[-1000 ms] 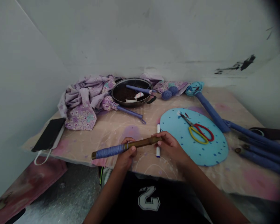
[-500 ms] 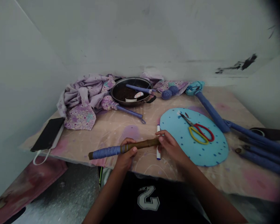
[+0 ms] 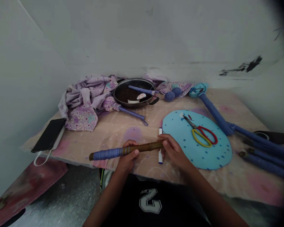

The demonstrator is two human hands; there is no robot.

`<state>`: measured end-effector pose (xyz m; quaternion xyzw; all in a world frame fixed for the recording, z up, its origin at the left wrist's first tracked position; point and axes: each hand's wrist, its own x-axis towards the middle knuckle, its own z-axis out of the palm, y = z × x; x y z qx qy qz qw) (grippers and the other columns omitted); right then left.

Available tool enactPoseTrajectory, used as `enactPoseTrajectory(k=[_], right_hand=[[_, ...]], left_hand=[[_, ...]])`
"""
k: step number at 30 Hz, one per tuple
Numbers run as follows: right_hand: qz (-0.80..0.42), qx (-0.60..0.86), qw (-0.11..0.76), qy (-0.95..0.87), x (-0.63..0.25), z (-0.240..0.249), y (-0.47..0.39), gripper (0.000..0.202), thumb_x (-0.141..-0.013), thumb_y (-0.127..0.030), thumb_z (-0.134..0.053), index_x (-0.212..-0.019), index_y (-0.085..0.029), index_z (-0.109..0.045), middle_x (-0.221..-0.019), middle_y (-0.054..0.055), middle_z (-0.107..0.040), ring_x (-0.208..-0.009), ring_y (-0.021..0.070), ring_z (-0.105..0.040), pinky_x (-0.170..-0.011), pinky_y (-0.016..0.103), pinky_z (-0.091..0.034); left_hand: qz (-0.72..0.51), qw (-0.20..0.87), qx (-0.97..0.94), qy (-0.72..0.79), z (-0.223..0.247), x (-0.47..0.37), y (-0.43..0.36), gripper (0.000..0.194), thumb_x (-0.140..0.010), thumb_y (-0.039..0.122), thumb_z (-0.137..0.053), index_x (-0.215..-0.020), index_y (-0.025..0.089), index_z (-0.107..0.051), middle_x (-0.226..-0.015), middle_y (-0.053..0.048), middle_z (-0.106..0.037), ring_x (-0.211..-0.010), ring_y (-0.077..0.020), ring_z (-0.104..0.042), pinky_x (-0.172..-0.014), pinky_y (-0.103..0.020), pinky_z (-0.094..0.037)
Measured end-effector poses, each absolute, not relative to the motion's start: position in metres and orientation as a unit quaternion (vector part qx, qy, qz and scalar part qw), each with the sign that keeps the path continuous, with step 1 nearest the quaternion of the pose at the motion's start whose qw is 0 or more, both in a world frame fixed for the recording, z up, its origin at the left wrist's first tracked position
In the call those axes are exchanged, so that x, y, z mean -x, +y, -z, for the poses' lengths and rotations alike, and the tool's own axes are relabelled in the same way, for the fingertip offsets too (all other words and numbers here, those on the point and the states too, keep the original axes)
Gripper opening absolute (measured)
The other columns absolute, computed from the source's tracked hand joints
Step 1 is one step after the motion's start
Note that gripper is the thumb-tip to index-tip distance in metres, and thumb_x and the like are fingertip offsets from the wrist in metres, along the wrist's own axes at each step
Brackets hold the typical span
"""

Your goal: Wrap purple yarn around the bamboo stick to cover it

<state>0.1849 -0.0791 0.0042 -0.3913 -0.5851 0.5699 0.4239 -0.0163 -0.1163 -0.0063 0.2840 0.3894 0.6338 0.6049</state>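
A brown bamboo stick (image 3: 146,147) lies nearly level across both my hands, above the table's front edge. Blue yarn (image 3: 108,154) is wound round its left part, with a few loose turns near my fingers. My left hand (image 3: 129,156) is closed round the middle of the stick, thumb in front. At the stick's right end my right hand (image 3: 172,148) grips it between thumb and fingers. Under that end, a white marker (image 3: 160,157) with a blue tip lies on the table, partly hidden by my hand and the stick.
Scissors (image 3: 201,134) with red and yellow handles rest on a round blue mat (image 3: 180,126). Behind are a black pan (image 3: 115,101), yarn balls (image 3: 169,96) and flowered cloth (image 3: 81,118). Several blue-wrapped sticks (image 3: 265,160) lie at right; a black notebook (image 3: 48,135) is at left.
Almost nothing differs. The view has shifted very slightly, and both hands keep their hold on the bamboo stick.
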Motion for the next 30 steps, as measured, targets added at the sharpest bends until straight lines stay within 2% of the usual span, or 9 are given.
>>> enactPoseTrajectory(k=[3,8,11,16,18,21,23,26,30], right_hand=[[-0.538,0.408,0.395,-0.623,-0.185,-0.001,-0.08,0.021,-0.092,-0.038,-0.045,-0.1,-0.027,-0.06,-0.067,0.0,-0.056,-0.054,0.014,-0.051,-0.052,0.027,-0.042],[-0.476,0.284,0.486,-0.676,-0.182,-0.007,-0.078,0.01,-0.085,-0.023,-0.058,-0.093,-0.029,-0.059,-0.108,0.004,-0.056,-0.108,0.0203,-0.052,-0.093,0.037,-0.041],[-0.531,0.31,0.481,-0.625,-0.182,-0.007,-0.078,0.024,-0.083,-0.028,-0.062,-0.106,-0.032,-0.055,-0.107,0.003,-0.055,-0.102,0.0183,-0.055,-0.084,0.032,-0.045],[-0.608,0.322,0.41,-0.599,-0.186,0.004,-0.08,0.041,-0.091,-0.051,-0.041,-0.117,-0.023,-0.056,-0.065,0.0,-0.053,-0.053,0.0126,-0.048,-0.047,0.024,-0.037],[-0.575,0.341,0.413,-0.619,-0.186,0.007,-0.079,0.034,-0.092,-0.047,-0.042,-0.107,-0.022,-0.061,-0.065,0.0,-0.053,-0.054,0.0124,-0.048,-0.049,0.024,-0.039],[-0.491,0.332,0.437,-0.677,-0.184,0.004,-0.078,0.015,-0.089,-0.031,-0.053,-0.099,-0.025,-0.061,-0.09,0.004,-0.061,-0.082,0.0166,-0.059,-0.073,0.031,-0.047],[-0.465,0.275,0.455,-0.708,-0.183,-0.001,-0.077,0.012,-0.089,-0.024,-0.052,-0.098,-0.027,-0.06,-0.109,0.005,-0.059,-0.105,0.0193,-0.055,-0.09,0.037,-0.043],[-0.487,0.246,0.459,-0.701,-0.183,-0.006,-0.078,0.014,-0.089,-0.023,-0.052,-0.101,-0.028,-0.058,-0.121,0.005,-0.055,-0.119,0.0209,-0.049,-0.097,0.04,-0.04],[-0.527,0.366,0.42,-0.642,-0.185,-0.002,-0.079,0.022,-0.093,-0.033,-0.045,-0.109,-0.025,-0.056,-0.087,0.004,-0.062,-0.074,0.0157,-0.061,-0.064,0.028,-0.05]], left_hand=[[-0.642,0.601,-0.282,0.384,0.005,0.016,-0.117,0.036,-0.054,0.029,-0.079,-0.079,0.018,-0.057,-0.063,0.005,-0.047,-0.047,-0.0032,-0.037,-0.043,-0.016,-0.024],[-0.632,0.633,-0.282,0.348,0.004,0.017,-0.116,0.038,-0.057,0.031,-0.078,-0.084,0.02,-0.054,-0.057,0.008,-0.043,-0.042,-0.002,-0.029,-0.042,-0.016,-0.02],[-0.628,0.629,-0.297,0.348,0.005,0.017,-0.116,0.038,-0.058,0.033,-0.078,-0.083,0.02,-0.053,-0.053,0.009,-0.042,-0.041,-0.0027,-0.028,-0.042,-0.017,-0.02],[-0.622,0.608,-0.315,0.38,0.005,0.016,-0.116,0.038,-0.054,0.032,-0.08,-0.079,0.019,-0.055,-0.056,0.008,-0.045,-0.045,-0.0034,-0.034,-0.045,-0.017,-0.023],[-0.617,0.596,-0.329,0.394,0.004,0.016,-0.116,0.038,-0.053,0.031,-0.081,-0.079,0.018,-0.056,-0.06,0.006,-0.049,-0.049,-0.0044,-0.038,-0.047,-0.017,-0.027],[-0.614,0.604,-0.323,0.392,0.003,0.017,-0.117,0.041,-0.052,0.032,-0.081,-0.081,0.018,-0.055,-0.061,0.006,-0.049,-0.049,-0.0045,-0.038,-0.047,-0.018,-0.026],[-0.61,0.629,-0.305,0.373,0.004,0.018,-0.117,0.04,-0.054,0.033,-0.079,-0.082,0.019,-0.053,-0.056,0.008,-0.045,-0.043,-0.0031,-0.031,-0.044,-0.017,-0.022],[-0.608,0.644,-0.292,0.36,0.006,0.018,-0.117,0.038,-0.057,0.033,-0.078,-0.081,0.019,-0.051,-0.053,0.009,-0.04,-0.04,-0.0023,-0.026,-0.042,-0.017,-0.018],[-0.607,0.619,-0.312,0.388,0.008,0.017,-0.117,0.038,-0.055,0.031,-0.079,-0.078,0.018,-0.053,-0.058,0.007,-0.045,-0.045,-0.003,-0.033,-0.044,-0.018,-0.021]])
